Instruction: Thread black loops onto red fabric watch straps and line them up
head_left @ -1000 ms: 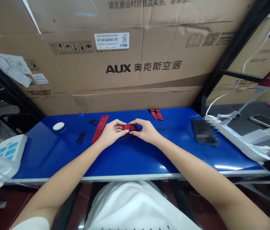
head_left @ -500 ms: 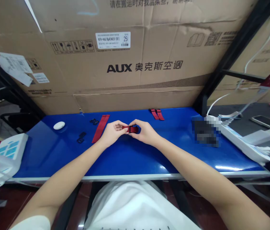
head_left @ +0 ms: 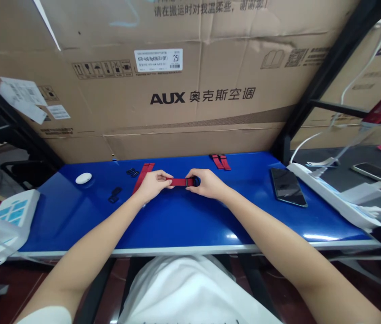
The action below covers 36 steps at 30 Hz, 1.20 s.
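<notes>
A short red webbing strap [head_left: 178, 182] is stretched level between my hands above the blue table. My left hand [head_left: 153, 183] pinches its left end between thumb and fingers. At the other end, my right hand [head_left: 206, 183] grips a small black buckle [head_left: 188, 182] through which the strap passes; the fingers partly hide it. Red strap pieces [head_left: 139, 178] lie on the table behind my left hand, partly covered by it. Black buckles [head_left: 132, 172] and more black plastic pieces [head_left: 114, 195] rest to the left. Two red straps with black buckles [head_left: 220, 162] lie toward the back.
A cardboard box [head_left: 177, 121] stands along the back of the blue table [head_left: 183, 225]. On the right are a phone [head_left: 288, 187] and a white power strip [head_left: 332, 195] with cables. At left sit a white round object [head_left: 83, 178] and another white power strip [head_left: 21, 216].
My hands have moved apart, the left one leftward and the right one slightly right. More of the red strap now shows, drawn straight between them.
</notes>
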Each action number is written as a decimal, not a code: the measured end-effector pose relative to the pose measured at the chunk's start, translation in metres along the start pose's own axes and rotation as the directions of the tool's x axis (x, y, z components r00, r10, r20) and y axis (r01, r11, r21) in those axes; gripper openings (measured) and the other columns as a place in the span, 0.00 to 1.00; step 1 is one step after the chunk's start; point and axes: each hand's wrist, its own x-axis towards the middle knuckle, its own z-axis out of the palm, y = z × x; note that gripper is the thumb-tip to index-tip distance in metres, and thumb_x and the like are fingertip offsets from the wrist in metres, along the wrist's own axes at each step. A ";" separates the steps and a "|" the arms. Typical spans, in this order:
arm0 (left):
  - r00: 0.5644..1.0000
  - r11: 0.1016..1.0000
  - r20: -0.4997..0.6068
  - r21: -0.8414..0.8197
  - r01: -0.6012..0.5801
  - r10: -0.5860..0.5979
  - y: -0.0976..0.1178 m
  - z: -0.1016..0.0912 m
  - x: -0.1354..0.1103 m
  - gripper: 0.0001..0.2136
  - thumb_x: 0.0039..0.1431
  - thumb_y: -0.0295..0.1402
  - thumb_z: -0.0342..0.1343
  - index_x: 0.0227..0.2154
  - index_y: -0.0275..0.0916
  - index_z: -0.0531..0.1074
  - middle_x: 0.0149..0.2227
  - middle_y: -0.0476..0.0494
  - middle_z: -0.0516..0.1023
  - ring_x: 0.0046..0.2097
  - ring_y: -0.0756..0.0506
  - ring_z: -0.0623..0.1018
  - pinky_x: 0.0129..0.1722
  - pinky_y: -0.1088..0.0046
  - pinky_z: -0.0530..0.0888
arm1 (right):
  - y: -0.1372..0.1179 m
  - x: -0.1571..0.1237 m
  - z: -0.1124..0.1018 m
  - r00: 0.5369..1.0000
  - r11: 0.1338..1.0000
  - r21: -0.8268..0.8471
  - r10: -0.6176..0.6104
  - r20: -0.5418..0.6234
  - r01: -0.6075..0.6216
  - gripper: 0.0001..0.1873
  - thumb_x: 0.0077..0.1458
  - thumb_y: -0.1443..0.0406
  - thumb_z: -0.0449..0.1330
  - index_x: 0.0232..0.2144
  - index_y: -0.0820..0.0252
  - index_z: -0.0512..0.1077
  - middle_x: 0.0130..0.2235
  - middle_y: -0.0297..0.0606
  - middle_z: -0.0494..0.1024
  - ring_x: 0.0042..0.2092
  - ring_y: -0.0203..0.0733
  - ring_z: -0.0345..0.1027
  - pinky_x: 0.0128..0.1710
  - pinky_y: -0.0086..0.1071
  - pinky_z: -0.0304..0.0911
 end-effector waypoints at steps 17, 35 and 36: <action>0.857 0.372 0.475 0.773 -0.514 0.198 -0.015 0.011 -0.007 0.19 0.66 0.39 0.45 0.57 0.43 0.69 0.62 0.43 0.68 0.63 0.41 0.66 0.62 0.57 0.62 | 0.030 -0.009 0.021 0.957 0.858 -0.473 0.273 0.094 -0.199 0.28 0.64 0.55 0.46 0.63 0.60 0.61 0.67 0.45 0.56 0.68 0.56 0.46 0.66 0.50 0.43; 0.980 0.332 0.199 0.925 -0.185 -0.010 -0.025 0.000 -0.006 0.40 0.60 0.60 0.39 0.67 0.37 0.53 0.70 0.38 0.45 0.70 0.36 0.47 0.67 0.57 0.48 | 0.019 -0.007 0.020 0.935 0.864 -0.480 0.285 0.213 -0.154 0.47 0.57 0.36 0.39 0.68 0.58 0.51 0.70 0.43 0.44 0.71 0.53 0.35 0.68 0.47 0.34; 0.980 0.329 0.201 0.926 -0.185 -0.012 -0.025 0.000 -0.005 0.40 0.60 0.60 0.38 0.67 0.37 0.52 0.70 0.38 0.45 0.70 0.36 0.47 0.67 0.57 0.48 | 0.019 -0.007 0.020 0.934 0.863 -0.481 0.286 0.214 -0.154 0.47 0.57 0.36 0.39 0.68 0.58 0.51 0.70 0.43 0.44 0.71 0.53 0.34 0.68 0.47 0.34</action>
